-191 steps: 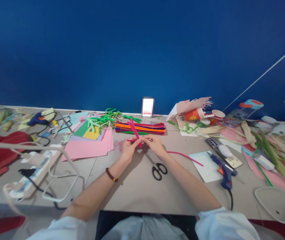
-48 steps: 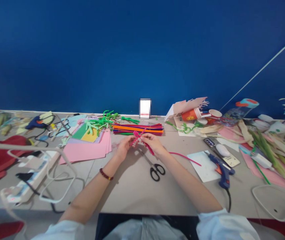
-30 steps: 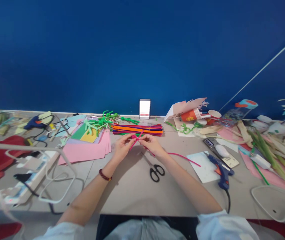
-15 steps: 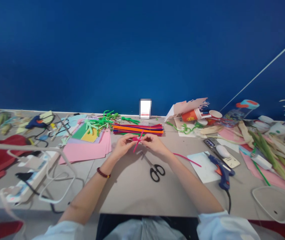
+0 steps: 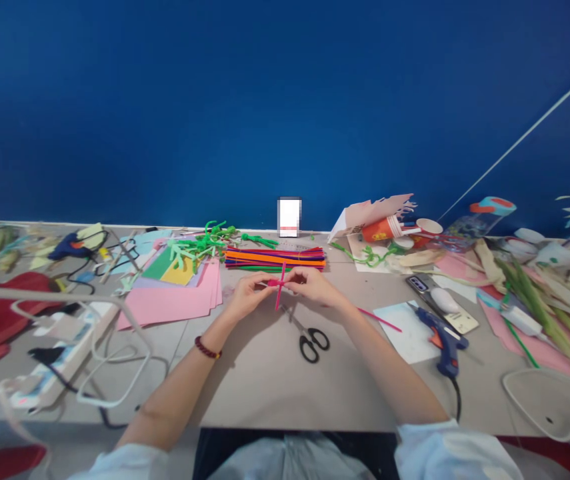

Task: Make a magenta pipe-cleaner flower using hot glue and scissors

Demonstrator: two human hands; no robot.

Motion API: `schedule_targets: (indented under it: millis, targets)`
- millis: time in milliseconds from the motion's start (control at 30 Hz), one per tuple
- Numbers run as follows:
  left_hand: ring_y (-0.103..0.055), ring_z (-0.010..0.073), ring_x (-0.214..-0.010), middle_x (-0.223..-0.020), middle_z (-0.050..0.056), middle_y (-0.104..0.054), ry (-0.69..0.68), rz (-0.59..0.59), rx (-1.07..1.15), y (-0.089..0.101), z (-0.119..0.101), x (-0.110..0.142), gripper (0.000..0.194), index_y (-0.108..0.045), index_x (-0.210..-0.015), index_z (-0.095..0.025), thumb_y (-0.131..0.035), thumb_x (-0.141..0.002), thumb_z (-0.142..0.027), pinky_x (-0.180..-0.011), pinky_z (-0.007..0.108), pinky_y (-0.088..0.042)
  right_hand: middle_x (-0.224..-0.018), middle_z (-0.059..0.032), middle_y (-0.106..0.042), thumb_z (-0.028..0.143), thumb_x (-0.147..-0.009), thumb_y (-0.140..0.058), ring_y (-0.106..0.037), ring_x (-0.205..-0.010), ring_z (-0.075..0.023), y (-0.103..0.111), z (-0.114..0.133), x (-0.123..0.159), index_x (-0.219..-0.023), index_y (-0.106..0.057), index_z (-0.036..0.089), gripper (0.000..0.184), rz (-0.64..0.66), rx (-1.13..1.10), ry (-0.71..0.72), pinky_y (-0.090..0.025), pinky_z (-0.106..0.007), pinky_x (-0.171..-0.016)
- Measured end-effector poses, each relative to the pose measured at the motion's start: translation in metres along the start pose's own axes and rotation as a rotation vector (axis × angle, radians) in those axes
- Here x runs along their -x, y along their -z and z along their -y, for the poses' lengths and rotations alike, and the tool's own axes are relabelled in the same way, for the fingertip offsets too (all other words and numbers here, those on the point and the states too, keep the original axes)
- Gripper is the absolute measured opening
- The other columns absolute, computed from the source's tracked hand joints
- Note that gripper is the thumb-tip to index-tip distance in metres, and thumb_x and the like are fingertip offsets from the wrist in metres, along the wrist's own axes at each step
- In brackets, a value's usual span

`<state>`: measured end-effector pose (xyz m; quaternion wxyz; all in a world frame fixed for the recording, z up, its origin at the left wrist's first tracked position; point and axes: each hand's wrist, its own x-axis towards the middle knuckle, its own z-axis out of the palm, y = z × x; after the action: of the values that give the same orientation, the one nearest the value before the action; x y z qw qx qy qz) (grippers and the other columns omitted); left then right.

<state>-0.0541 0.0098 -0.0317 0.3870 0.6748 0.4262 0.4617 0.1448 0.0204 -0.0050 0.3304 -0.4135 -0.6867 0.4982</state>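
Observation:
Between my two hands, a pink pipe cleaner [image 5: 279, 297] crosses other short pink pieces held in my fingertips. My left hand [image 5: 251, 293] pinches the left side of the crossing. From the other side, my right hand [image 5: 309, 285] pinches it too, thumb and forefinger together. Exactly how the pieces join is too small to make out. Just below my hands lie black-handled scissors [image 5: 313, 343], blades pointing up toward the fingers. A bundle of coloured pipe cleaners [image 5: 275, 257] rests right behind the hands.
Another pink pipe cleaner [image 5: 381, 320] lies by my right forearm, near a white sheet [image 5: 405, 340] and a blue glue gun [image 5: 442, 343]. Pink paper [image 5: 165, 303], green twisted pipe cleaners [image 5: 209, 240] and a power strip [image 5: 72, 353] with loose cables are at left. A phone [image 5: 459, 320] lies right.
The crossing pink pipe cleaner has turned from slanted to nearly upright. Both hands stay in about the same place, still pinching.

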Motion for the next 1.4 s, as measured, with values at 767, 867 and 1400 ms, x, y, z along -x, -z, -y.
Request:
schedule_targets:
  millis: [767, 867, 1400]
  targets:
    - [-0.068, 0.0193, -0.083, -0.09, 0.007, -0.073, 0.169, -0.149, 0.264, -0.012, 0.001, 0.002, 0.028, -0.069, -0.092, -0.016, -0.07, -0.07, -0.032, -0.082, 0.034, -0.055, -0.079, -0.0045, -0.067, 0.026, -0.079, -0.065, -0.06, -0.072, -0.0155, -0.013, -0.01, -0.011, -0.089, -0.073, 0.021, 0.013, -0.232, 0.251, 0.364, -0.047, -0.027, -0.067]
    - [-0.069, 0.0198, -0.083, -0.09, 0.007, -0.073, 0.175, -0.157, 0.27, -0.013, 0.001, 0.003, 0.029, -0.069, -0.094, -0.016, -0.071, -0.07, -0.033, -0.081, 0.034, -0.055, -0.08, -0.0052, -0.07, 0.024, -0.08, -0.065, -0.062, -0.073, -0.0155, -0.014, -0.011, -0.011, -0.09, -0.073, 0.02, 0.014, -0.216, 0.262, 0.345, -0.048, -0.026, -0.068]
    - [-0.069, 0.0197, -0.08, -0.088, 0.007, -0.073, 0.236, -0.197, 0.313, -0.018, -0.011, 0.005, 0.029, -0.071, -0.088, -0.015, -0.073, -0.067, -0.034, -0.082, 0.036, -0.055, -0.083, -0.0051, -0.073, 0.025, -0.078, -0.064, -0.067, -0.074, -0.017, -0.015, -0.01, -0.01, -0.087, -0.074, 0.022, 0.014, -0.209, 0.196, 0.248, -0.05, -0.027, -0.068]
